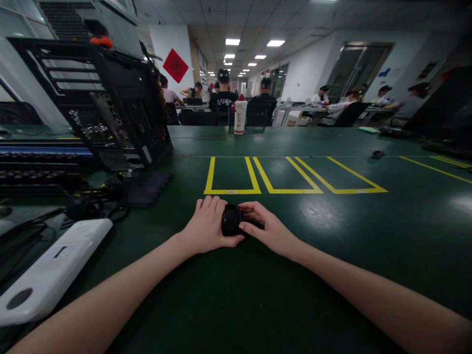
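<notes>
A small, rounded black object is at the middle of the green table, between my two hands. My left hand wraps round its left side, with the thumb along its near edge. From the right, my right hand pinches the object's side between thumb and fingers. The undersides of the fingers on the left are hidden. Just beyond the hands, yellow tape outlines mark the table.
At the left stand a black computer case, cables and a white power strip. A white cup is at the table's far edge. A small black item lies at the right. Several people sit beyond.
</notes>
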{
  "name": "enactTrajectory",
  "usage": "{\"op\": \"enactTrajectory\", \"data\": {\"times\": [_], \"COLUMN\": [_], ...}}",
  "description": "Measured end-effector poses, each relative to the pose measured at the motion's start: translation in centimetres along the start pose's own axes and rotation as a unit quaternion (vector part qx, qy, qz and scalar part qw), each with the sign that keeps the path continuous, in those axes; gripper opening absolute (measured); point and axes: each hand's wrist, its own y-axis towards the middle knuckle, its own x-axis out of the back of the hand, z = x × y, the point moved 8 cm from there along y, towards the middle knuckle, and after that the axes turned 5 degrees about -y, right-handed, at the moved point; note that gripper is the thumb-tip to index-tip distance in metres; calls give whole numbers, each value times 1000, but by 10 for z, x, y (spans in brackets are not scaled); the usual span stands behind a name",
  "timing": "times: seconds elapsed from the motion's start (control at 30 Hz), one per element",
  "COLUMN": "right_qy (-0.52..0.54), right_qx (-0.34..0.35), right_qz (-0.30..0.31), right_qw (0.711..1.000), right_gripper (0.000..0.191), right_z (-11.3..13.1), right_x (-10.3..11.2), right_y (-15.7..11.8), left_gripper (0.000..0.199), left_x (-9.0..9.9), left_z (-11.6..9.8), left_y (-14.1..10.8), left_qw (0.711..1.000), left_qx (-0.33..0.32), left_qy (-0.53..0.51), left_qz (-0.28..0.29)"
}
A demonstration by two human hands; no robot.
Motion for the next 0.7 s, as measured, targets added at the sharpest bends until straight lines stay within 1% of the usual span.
{"op": "enactTrajectory", "data": {"times": [0.13, 0.23, 0.4, 0.53, 0.6, 0.7], "right_qy": [21, 35, 53, 28, 11, -3], "right_qx": [14, 25, 15, 12, 6, 10], "right_qz": [23, 25, 11, -3, -1, 11], "right_qw": [999, 999, 998, 1000, 1000, 1000], "right_gripper": [31, 35, 23, 25, 30, 31], "right_z": [4, 6, 2, -1, -2, 1], "right_x": [-2, -3, -3, -3, -3, -4], "right_y": [-3, -4, -2, 0, 0, -1], "left_gripper": [64, 64, 65, 64, 64, 64], "left_x": [0, 0, 0, 0, 0, 0], "left_z": [0, 0, 0, 0, 0, 0], "left_y": [0, 0, 0, 0, 0, 0], "left_qw": [1000, 1000, 1000, 1000, 1000, 1000], "left_qx": [-1, 0, -1, 0, -1, -2], "left_qy": [-2, -6, -1, 3, 4, 0], "left_qz": [-4, -9, -8, -2, -4, -7]}}
